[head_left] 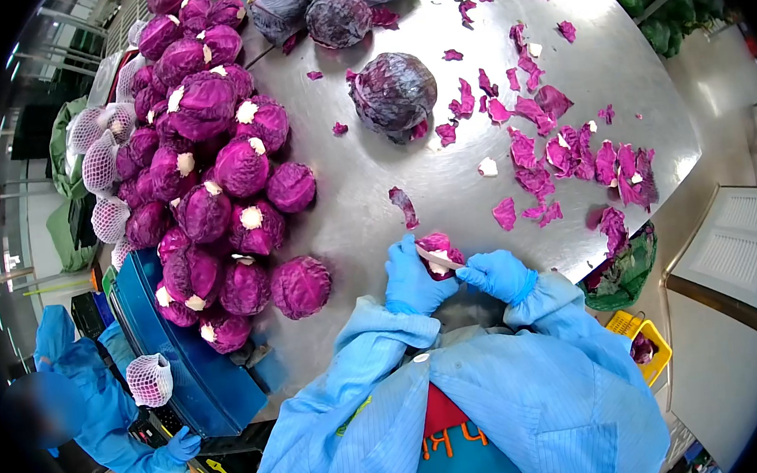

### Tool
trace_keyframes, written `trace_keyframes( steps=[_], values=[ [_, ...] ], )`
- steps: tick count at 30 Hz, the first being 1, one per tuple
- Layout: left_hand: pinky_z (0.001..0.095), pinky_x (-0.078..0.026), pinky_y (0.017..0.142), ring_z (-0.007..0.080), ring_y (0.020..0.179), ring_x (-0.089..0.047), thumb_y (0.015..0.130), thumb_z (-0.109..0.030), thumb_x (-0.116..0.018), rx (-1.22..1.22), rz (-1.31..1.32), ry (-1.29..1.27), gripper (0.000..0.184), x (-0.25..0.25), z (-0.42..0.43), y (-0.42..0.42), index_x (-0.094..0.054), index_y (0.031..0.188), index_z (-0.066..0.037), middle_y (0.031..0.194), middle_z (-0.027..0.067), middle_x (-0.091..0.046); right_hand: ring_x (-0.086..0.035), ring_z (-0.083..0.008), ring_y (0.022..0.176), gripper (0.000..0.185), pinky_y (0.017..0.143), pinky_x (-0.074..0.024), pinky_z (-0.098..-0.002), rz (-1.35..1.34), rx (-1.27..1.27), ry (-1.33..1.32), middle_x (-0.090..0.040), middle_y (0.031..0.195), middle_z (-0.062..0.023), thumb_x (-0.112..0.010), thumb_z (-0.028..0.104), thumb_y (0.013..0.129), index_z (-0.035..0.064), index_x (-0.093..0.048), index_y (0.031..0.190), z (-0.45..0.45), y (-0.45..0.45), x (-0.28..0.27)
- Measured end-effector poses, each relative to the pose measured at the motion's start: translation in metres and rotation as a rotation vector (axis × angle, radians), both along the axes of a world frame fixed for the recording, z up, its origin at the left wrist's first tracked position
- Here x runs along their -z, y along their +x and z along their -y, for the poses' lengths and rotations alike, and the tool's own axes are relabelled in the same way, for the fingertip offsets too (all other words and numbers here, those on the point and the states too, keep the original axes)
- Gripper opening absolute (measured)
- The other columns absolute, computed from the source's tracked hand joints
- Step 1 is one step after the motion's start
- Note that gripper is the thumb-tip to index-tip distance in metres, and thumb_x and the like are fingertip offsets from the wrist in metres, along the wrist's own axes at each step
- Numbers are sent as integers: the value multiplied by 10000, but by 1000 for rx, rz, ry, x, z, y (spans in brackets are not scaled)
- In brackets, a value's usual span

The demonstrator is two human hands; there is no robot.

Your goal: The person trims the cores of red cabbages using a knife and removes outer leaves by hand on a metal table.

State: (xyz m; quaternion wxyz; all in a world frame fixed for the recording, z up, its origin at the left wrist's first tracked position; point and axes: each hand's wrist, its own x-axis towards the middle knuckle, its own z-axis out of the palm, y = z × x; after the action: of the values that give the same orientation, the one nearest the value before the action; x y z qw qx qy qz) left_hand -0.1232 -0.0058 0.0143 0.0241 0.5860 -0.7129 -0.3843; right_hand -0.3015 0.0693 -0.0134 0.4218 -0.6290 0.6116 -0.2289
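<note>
Blue gloves cover both hands at the near edge of the metal table. My left hand (416,280) is wrapped round the left side of a small red cabbage (440,248) whose white stem end faces me. In my right hand (499,276) is a knife (438,258), its blade lying across the cabbage by the white part. A curled leaf strip (403,207) lies on the table just beyond my left hand. Farther off, a large dark cabbage (393,95) rests on the metal.
Many red cabbages are heaped on the left (206,188). Leaf scraps (567,150) scatter over the table's right side (671,116). A green net bag (626,275) and yellow basket (662,356) stand right. A co-worker (106,391) is beside a blue bin (184,358) at lower left.
</note>
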Motion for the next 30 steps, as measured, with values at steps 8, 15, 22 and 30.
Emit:
trace_keyframes(
  steps=[8, 15, 22, 30],
  values=[
    [469, -479, 873, 408, 1037, -528, 513, -428, -870, -16, 106, 71, 935, -5, 4, -14, -419, 1217, -9, 1127, 237, -475, -669, -264, 648, 596, 645, -526, -357, 168, -102, 321, -664, 636, -86, -409, 569, 953, 77, -701, 790, 32, -19, -8],
    [461, -491, 865, 408, 1019, -551, 523, -459, -860, 4, 157, 103, 926, -15, 13, -20, -442, 1214, -6, 1114, 241, -505, -636, -302, 624, 575, 635, -509, -408, -151, 11, 283, -639, 646, -105, -407, 549, 961, 72, -664, 770, 31, -3, -19],
    [460, -495, 845, 406, 991, -557, 509, -472, -864, 49, 163, 25, 953, -16, 11, -17, -438, 1210, 13, 1100, 257, -507, -614, -289, 590, 501, 561, -483, -388, 81, 346, 23, -584, 626, -109, -460, 487, 965, 52, -596, 760, 0, 17, 19],
    [465, -486, 845, 405, 1002, -535, 523, -470, -858, 33, 175, 55, 924, -19, 10, -19, -433, 1187, 12, 1085, 246, -499, -573, -141, 580, 387, 560, -469, -308, 267, 390, 201, -577, 603, -59, -627, 417, 901, 33, -659, 860, 3, 9, 3]
  ],
)
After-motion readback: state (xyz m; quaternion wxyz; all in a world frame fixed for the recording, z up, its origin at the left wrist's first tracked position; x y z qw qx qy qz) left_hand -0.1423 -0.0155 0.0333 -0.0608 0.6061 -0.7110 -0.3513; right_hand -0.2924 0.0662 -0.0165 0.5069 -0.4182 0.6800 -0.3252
